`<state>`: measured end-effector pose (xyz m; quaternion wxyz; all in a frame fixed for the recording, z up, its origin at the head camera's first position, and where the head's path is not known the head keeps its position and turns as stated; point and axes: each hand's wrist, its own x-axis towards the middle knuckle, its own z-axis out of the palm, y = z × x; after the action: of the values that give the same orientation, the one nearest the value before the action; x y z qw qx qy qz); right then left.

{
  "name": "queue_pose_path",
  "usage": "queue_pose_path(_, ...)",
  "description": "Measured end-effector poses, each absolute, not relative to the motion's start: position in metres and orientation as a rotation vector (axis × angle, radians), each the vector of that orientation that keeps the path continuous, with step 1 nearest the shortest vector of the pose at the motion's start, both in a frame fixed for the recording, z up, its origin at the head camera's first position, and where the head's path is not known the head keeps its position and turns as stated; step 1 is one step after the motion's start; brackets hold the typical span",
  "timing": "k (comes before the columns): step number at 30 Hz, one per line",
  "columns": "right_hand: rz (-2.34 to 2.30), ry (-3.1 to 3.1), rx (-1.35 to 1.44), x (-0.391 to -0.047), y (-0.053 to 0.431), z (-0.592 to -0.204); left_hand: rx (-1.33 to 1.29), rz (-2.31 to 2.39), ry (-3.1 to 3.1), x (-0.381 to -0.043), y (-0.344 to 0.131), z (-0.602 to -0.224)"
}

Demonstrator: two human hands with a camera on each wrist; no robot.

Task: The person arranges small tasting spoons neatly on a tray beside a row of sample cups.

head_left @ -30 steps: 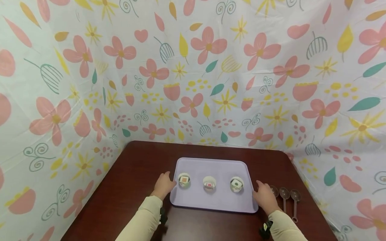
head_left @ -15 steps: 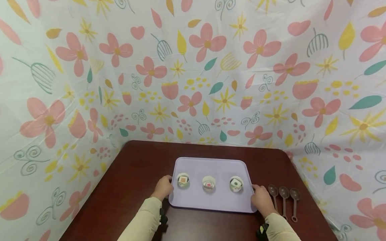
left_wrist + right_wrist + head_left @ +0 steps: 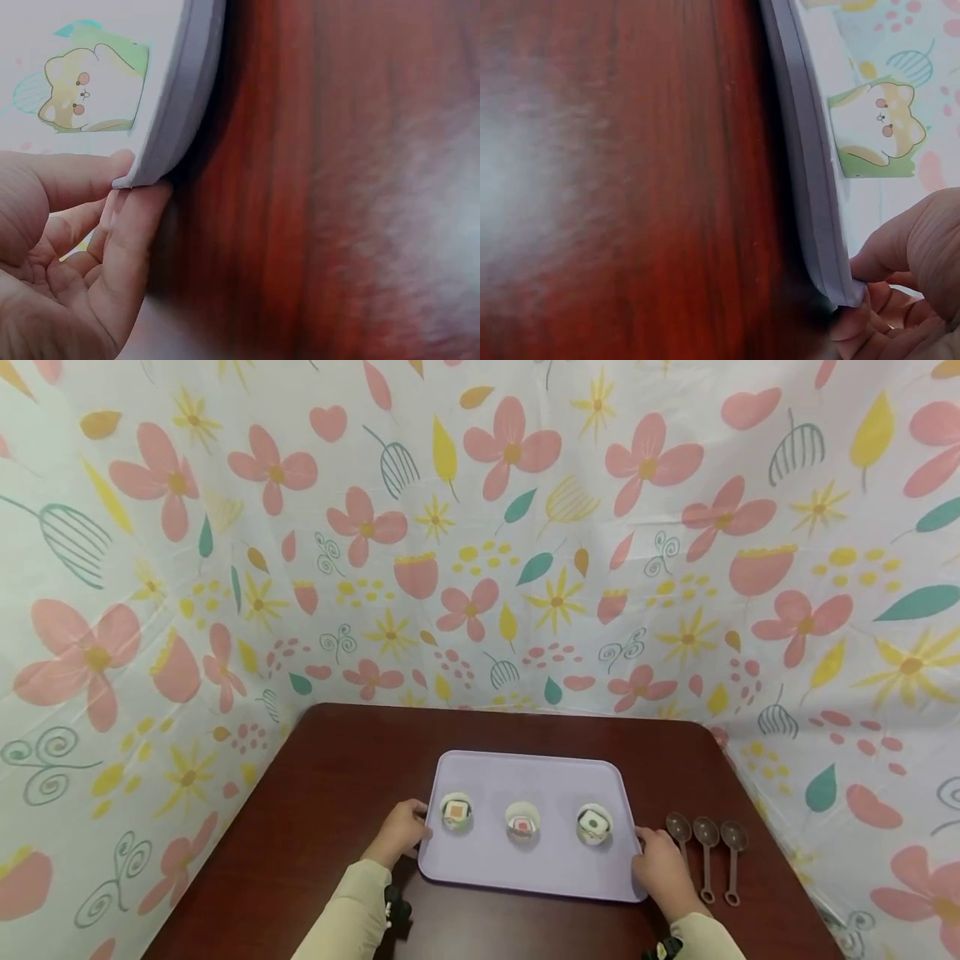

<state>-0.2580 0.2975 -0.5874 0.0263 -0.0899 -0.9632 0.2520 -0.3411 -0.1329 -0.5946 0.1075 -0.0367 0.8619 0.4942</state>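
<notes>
A lilac tray [image 3: 525,877] is held at its two short sides. My left hand [image 3: 399,833] pinches its left edge. In the left wrist view the thumb lies on the upper side of the rim [image 3: 184,97] and a finger beneath. My right hand [image 3: 663,870] grips the opposite edge, thumb over the rim [image 3: 810,165] in the right wrist view. Three small round cups stand upright in a row: the left cup [image 3: 467,827] holds a white square block marked orange, the middle cup [image 3: 522,837] one marked red, the right cup [image 3: 596,839] one marked green.
Three brown spoons [image 3: 707,860] lie side by side on the dark wooden table [image 3: 360,752], just right of my right hand. A flowered curtain [image 3: 480,552] hangs behind the table and along both sides.
Both hands have moved from resting at the tray's sides to gripping its edges. The tray's right side has shifted slightly toward me. The head view has moved a little.
</notes>
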Motion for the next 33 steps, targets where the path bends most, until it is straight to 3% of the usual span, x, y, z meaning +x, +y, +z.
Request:
queue_pose_path(15,0.798,-2.943,-0.195,-0.248,0.31,-0.583,-0.141,1.655,2.396,-0.332,-0.136,-0.595)
queue_pose_path(21,0.846,-2.643,-0.138,-0.244,0.332,-0.583,-0.15,1.657,2.374,-0.331,-0.14,-0.6)
queue_pose_path(33,1.069,-2.293,-0.686,-0.233,0.394,-0.587,-0.142,1.68,2.368,-0.333,-0.142,-0.607)
